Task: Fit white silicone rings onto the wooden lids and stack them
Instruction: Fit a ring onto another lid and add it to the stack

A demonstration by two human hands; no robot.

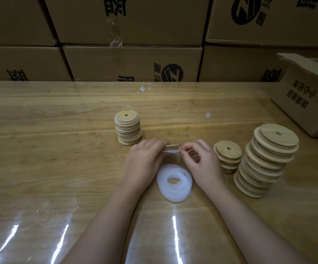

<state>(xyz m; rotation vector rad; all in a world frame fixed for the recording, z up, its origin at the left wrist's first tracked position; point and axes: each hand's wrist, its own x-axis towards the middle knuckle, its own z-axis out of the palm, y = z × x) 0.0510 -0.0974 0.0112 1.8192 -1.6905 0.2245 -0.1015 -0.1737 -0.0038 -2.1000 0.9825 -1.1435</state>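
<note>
My left hand [144,161] grips a wooden lid [172,146] held edge-on just above the table. My right hand [198,159] pinches a white silicone ring [170,151] at the lid's lower edge. A loose pile of white rings [174,182] lies on the table below both hands. A stack of lids with white rings [128,129] stands behind my left hand. To the right stand a short stack of bare lids [228,156] and a tall leaning stack of bare lids [267,161].
An open cardboard box [307,96] sits at the right back of the wooden table [49,149], which is under a shiny clear sheet. A wall of stacked cartons [131,61] runs along the table's far edge.
</note>
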